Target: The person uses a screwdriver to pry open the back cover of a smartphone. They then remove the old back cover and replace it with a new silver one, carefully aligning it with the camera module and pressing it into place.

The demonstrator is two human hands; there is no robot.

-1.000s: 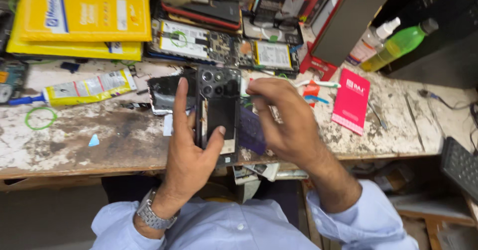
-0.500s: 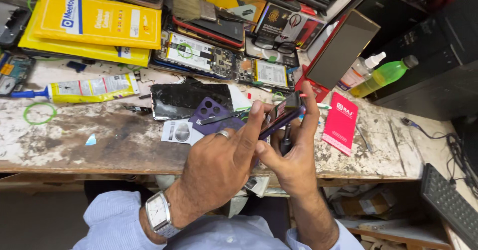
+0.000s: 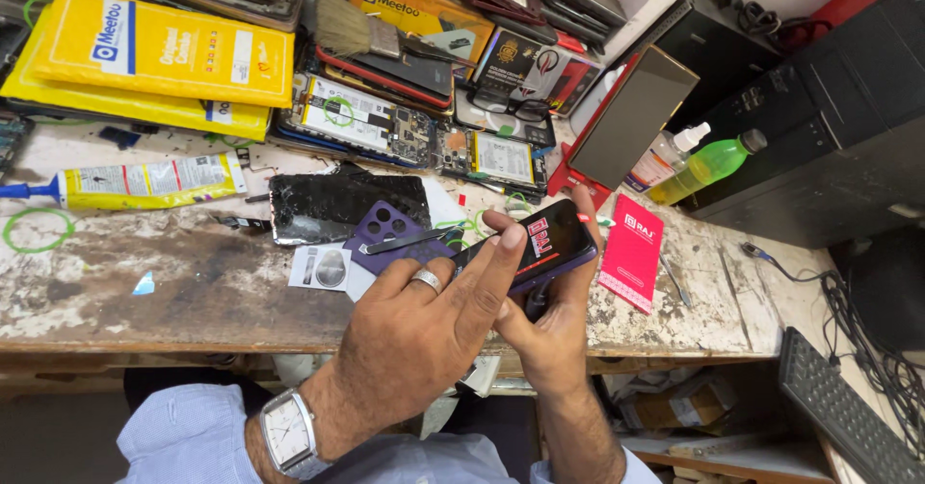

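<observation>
My right hand grips a dark phone from below and holds it tilted above the bench edge, screen up. The phone has a purple rim and a red sticker on its glass. My left hand, with a ring and a wristwatch, lies over the phone's left end, fingertips pressing on the glass. Just behind my left hand, a purple phone case with camera holes rests on the bench, a thin metal tool across it.
A cracked black panel, a glue tube, yellow packets and opened phones crowd the back of the worn bench. A red card, green bottle and keyboard lie right.
The phone was upright in my left hand with its back showing; now it lies screen up in my right hand. Both hands shifted right on the bench.
</observation>
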